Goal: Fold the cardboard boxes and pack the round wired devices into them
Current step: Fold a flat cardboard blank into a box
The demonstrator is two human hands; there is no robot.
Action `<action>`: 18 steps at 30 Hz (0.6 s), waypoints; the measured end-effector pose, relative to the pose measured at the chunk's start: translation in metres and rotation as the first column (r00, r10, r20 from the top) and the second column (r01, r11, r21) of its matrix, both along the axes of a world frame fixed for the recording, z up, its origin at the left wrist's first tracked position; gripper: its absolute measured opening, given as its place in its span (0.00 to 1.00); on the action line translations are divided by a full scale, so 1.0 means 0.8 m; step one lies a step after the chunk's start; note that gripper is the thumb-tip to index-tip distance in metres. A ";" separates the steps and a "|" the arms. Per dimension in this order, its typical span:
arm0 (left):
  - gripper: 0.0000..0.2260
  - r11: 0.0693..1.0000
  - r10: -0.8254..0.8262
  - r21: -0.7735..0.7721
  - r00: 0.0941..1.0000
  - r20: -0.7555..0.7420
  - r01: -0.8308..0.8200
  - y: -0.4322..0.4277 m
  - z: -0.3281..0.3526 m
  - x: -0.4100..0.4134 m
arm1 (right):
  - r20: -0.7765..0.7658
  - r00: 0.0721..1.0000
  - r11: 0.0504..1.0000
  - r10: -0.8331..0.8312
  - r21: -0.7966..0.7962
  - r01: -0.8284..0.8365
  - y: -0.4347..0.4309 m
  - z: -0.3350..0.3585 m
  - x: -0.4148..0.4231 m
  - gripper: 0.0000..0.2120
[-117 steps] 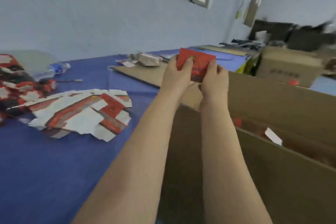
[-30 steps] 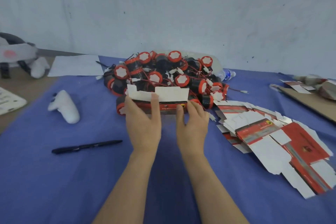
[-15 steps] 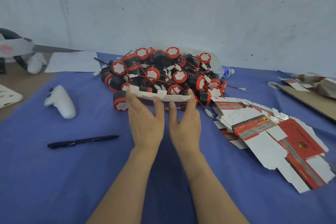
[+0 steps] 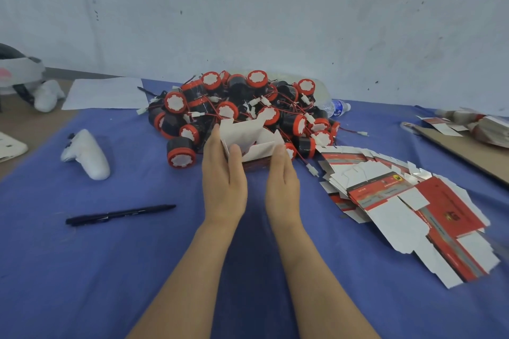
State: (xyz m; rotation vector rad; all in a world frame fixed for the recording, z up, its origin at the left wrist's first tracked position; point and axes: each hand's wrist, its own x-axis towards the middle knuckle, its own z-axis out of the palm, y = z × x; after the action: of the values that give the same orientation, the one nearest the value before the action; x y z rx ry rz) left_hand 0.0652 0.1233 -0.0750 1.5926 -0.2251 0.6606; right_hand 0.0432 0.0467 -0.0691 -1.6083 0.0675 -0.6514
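Left hand (image 4: pixel 224 176) and right hand (image 4: pixel 282 180) flat, fingers straight, pressing the half-folded box (image 4: pixel 249 140) from both sides. Could spring open with uneven pressure, or snag wires off the device pile (image 4: pixel 242 102) behind.

I take the device pile (image 4: pixel 248 107) as my mark: half-folded box (image 4: pixel 253 143) just before it, flat boxes (image 4: pixel 399 201) to its right, controller (image 4: pixel 85 154) and pen (image 4: pixel 118 213) to its left, bottle (image 4: pixel 334 107) at its right edge.

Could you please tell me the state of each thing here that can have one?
box: partly folded, walls up, top open.
left hand: fingers straight, on the box's left wall.
right hand: fingers straight, on its right wall.
box blanks: flat, unfolded.
round wired devices: heaped, unpacked.
water bottle: lying down.
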 end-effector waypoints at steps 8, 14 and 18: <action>0.17 0.996 -0.072 0.050 0.997 -0.010 0.072 0.001 0.005 -0.006 | 0.037 0.996 0.996 0.076 -0.043 -0.074 -0.018 0.008 0.002 0.16; 0.09 0.997 -0.067 -0.031 0.995 -0.072 0.065 0.005 0.009 -0.003 | 0.080 0.989 0.988 0.128 -0.098 -0.120 -0.019 0.006 0.004 0.14; 0.06 0.987 -0.153 -0.077 0.978 -0.145 0.143 0.002 0.007 -0.006 | 0.003 0.996 0.996 0.086 -0.005 -0.086 -0.020 0.001 0.004 0.13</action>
State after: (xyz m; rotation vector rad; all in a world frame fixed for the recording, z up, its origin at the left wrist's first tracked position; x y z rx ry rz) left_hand 0.0604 0.1248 -0.0694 1.5381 -0.2055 0.4264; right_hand 0.0465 0.0306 -0.0680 -1.6056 -0.0059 -0.5881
